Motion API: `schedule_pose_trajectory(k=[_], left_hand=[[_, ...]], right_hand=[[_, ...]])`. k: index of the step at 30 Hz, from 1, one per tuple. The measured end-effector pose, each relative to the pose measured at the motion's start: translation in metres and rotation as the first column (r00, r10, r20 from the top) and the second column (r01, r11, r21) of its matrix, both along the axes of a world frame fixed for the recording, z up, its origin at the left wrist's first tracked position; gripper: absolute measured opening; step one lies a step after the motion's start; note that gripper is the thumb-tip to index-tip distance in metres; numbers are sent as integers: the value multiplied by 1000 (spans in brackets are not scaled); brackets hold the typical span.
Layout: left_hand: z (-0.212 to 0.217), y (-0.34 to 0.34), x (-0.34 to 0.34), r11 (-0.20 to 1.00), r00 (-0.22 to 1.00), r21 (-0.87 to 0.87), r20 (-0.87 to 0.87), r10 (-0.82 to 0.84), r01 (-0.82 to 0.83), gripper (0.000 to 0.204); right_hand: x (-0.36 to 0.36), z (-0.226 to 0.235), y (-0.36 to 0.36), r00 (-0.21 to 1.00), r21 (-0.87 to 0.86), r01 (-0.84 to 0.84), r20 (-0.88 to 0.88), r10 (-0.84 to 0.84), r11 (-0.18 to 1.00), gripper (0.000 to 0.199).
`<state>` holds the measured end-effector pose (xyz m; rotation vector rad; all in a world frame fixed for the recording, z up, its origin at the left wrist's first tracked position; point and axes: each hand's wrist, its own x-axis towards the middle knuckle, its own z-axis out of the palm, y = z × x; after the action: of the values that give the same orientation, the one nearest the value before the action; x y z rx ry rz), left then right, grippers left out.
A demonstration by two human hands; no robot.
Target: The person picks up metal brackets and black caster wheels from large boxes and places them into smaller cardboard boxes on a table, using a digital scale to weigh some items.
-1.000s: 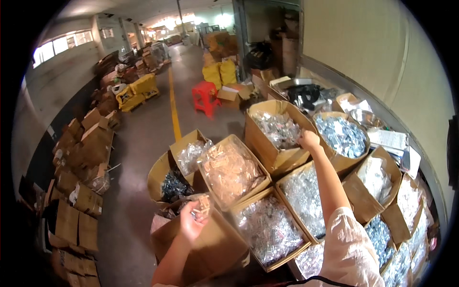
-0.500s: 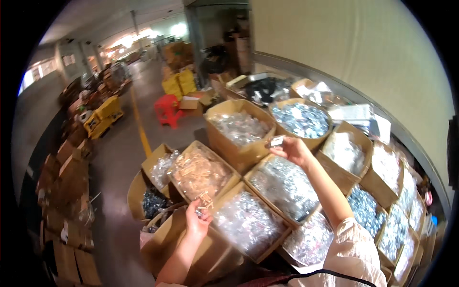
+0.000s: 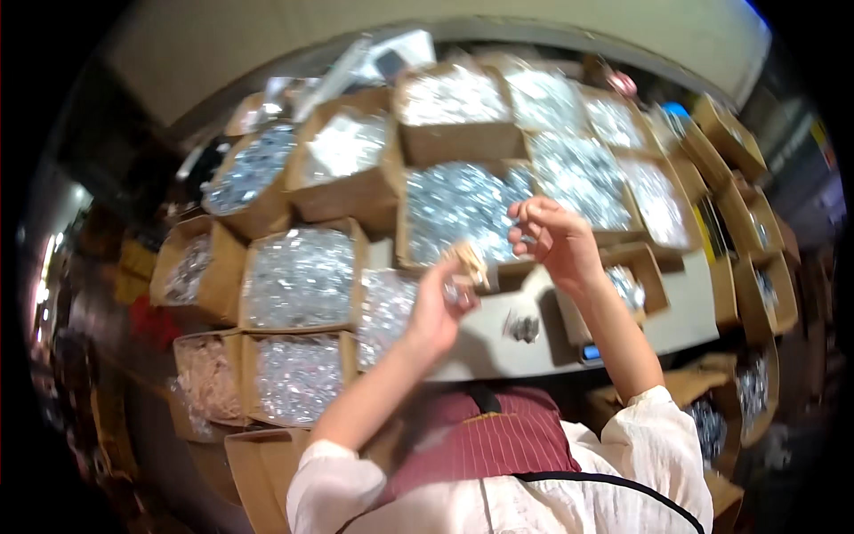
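Note:
My left hand [image 3: 436,311] is closed on a small clear bag of tan wooden pegs [image 3: 470,262], held in front of a box of silvery-blue packets [image 3: 463,209]. To its right, my right hand [image 3: 562,242] is raised over the near right corner of that box. Its fingers are curled in, with a bit of shine at the fingertips, too blurred to name. On the light tabletop [image 3: 471,356] below the hands lies a small clear bag of dark pieces [image 3: 523,327].
Open cartons of clear packets [image 3: 301,280] stand to the left, including a carton of tan pieces [image 3: 209,378]. More cartons [image 3: 449,98] line the back by the wall. A small carton [image 3: 654,276] sits right of my right hand, with further boxes [image 3: 747,214] beyond.
The view has swung to the right, from the aisle to the tabletop. My hands have come closer together. The packet that showed in my right hand cannot be made out now; the left keeps its pegs.

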<state>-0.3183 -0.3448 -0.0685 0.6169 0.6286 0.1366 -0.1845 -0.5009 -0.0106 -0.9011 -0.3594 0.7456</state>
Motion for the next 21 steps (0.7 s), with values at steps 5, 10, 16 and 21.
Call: schedule_pose_trajectory(k=[5, 10, 16, 21], left_hand=[[-15, -37, 50, 995, 999, -93, 7, -41, 41, 17], [-44, -68, 58, 975, 975, -55, -43, -216, 213, 19], [-45, -94, 50, 894, 901, 115, -100, -423, 432, 22], [9, -144, 72, 631, 725, 471, -24, -689, 616, 39]], right_hand=[[-38, -76, -93, 616, -651, 405, 713, 334, 642, 39], [-82, -219, -92, 393, -652, 740, 217, 893, -167, 64], [-79, -216, -96, 166, -812, 529, 383, 909, 246, 29], [-93, -77, -130, 148, -835, 240, 536, 831, 496, 39]])
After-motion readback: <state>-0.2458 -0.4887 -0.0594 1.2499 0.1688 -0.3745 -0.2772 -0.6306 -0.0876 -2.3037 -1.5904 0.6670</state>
